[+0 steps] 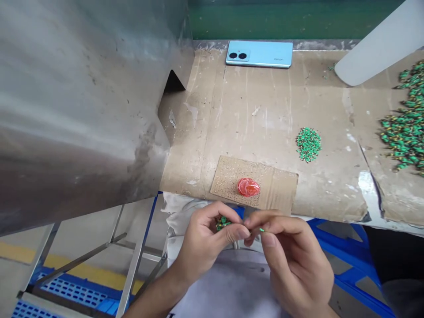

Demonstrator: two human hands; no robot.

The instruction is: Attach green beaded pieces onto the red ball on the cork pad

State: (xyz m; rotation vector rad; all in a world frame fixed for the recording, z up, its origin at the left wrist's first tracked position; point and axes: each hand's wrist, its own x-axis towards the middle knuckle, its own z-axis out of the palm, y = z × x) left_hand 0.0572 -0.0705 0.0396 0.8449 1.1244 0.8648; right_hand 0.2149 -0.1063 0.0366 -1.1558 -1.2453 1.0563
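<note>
My left hand (207, 238) is curled shut around several small green parts (222, 221), which show between its fingers. My right hand (291, 256) pinches one tiny green part (261, 229) between thumb and forefinger, its fingertips meeting those of the left hand. Both hands hover over my lap, just in front of the table's near edge. Right beyond them a small red round lid (248, 187) lies on a loose cardboard piece (278, 190).
Cardboard covers the table (251, 115). A small heap of green parts (308, 144) lies mid-table and a larger spread (406, 128) at the right edge. A light blue phone (259, 54) lies at the back. A big metal chute (82, 101) fills the left. Blue crates (351, 265) sit below.
</note>
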